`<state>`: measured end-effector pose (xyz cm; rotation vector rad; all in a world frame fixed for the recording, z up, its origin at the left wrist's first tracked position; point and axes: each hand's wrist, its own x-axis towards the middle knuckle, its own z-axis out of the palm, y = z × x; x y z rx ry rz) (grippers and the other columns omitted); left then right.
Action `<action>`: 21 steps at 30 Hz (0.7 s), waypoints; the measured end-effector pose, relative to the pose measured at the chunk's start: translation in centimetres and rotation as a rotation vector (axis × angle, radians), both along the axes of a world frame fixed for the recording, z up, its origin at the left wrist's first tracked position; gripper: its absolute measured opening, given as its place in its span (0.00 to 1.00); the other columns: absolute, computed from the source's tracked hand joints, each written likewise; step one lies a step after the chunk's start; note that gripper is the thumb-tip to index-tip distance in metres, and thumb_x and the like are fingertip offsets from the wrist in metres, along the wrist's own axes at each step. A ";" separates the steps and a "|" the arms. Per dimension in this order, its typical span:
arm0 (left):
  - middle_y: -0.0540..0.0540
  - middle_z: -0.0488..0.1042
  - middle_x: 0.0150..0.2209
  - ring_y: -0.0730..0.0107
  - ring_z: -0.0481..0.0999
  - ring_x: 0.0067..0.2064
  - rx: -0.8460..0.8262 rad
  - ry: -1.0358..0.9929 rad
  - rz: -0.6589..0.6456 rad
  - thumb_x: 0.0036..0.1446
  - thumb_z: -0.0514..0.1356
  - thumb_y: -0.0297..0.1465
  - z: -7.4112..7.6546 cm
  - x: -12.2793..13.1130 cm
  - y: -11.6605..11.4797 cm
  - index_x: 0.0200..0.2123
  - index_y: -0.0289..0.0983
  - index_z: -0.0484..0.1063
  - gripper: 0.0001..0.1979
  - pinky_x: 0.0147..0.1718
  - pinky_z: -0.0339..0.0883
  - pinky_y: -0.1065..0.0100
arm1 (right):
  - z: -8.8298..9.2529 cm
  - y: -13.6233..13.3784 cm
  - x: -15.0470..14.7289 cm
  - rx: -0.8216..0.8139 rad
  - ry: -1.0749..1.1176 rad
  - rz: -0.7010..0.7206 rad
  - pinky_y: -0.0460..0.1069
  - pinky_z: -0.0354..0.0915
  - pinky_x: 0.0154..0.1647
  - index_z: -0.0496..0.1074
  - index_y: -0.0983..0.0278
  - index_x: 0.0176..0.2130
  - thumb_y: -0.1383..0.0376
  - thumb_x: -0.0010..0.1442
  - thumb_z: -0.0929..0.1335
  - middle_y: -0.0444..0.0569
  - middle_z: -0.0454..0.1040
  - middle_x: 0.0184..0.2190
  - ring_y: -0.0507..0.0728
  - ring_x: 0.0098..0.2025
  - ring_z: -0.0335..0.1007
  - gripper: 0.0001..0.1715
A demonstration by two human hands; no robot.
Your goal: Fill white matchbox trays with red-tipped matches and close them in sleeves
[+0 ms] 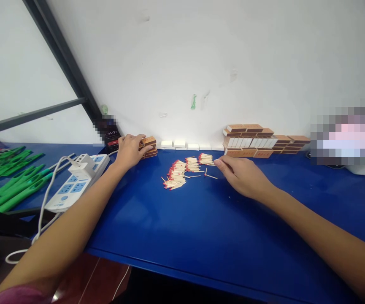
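On the left, my left hand curls its fingers around a small stack of brown matchbox sleeves, gripping a matchbox there. My right hand has thumb and fingers pressed together at the right end of a small pile of matches. Whatever lies between those fingertips is hidden. Red-headed matches lie in a larger heap to the left, with a middle bunch beside it. A few loose matches rest just in front of my right fingertips.
White matchbox trays line the wall. At right stands a stack of brown matchboxes with white trays among them. A power strip with cables, green tube-like pieces and a phone showing a timer are at left.
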<state>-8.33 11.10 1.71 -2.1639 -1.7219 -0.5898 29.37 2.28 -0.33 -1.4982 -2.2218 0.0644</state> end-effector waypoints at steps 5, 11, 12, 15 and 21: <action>0.34 0.78 0.50 0.41 0.71 0.56 -0.001 -0.008 -0.005 0.67 0.60 0.48 0.2 0.1 -0.2 0.59 0.40 0.73 0.25 0.55 0.58 0.48 | 0.1 0.0 0.0 -0.016 0.002 0.002 0.51 0.53 0.30 0.65 0.59 0.31 0.48 0.75 0.54 0.49 0.74 0.26 0.58 0.29 0.69 0.28; 0.34 0.77 0.55 0.40 0.69 0.59 -0.018 -0.008 -0.022 0.68 0.59 0.48 0.1 0.4 -0.3 0.59 0.38 0.72 0.25 0.56 0.58 0.47 | -0.3 0.1 0.0 -0.045 0.011 0.014 0.51 0.53 0.30 0.64 0.59 0.31 0.48 0.75 0.55 0.49 0.74 0.27 0.58 0.29 0.68 0.28; 0.34 0.76 0.56 0.40 0.69 0.60 -0.008 -0.009 -0.028 0.68 0.59 0.48 0.0 0.5 -0.3 0.59 0.38 0.71 0.25 0.57 0.58 0.47 | -0.3 0.1 0.0 -0.048 0.005 0.012 0.51 0.53 0.30 0.64 0.59 0.31 0.48 0.75 0.55 0.49 0.74 0.27 0.58 0.29 0.68 0.28; 0.35 0.73 0.61 0.42 0.66 0.64 0.092 -0.021 -0.076 0.67 0.61 0.47 0.1 1.2 -0.9 0.61 0.39 0.70 0.25 0.59 0.59 0.47 | -0.2 0.1 0.0 -0.039 -0.001 0.004 0.52 0.53 0.30 0.64 0.59 0.30 0.48 0.75 0.55 0.49 0.74 0.27 0.58 0.29 0.68 0.28; 0.38 0.73 0.59 0.51 0.69 0.63 0.201 -0.089 -0.404 0.68 0.61 0.44 0.2 4.7 -3.6 0.59 0.39 0.70 0.21 0.62 0.62 0.49 | -0.4 0.6 0.5 -0.049 0.017 -0.014 0.51 0.55 0.30 0.73 0.60 0.38 0.50 0.73 0.59 0.47 0.76 0.26 0.58 0.30 0.71 0.23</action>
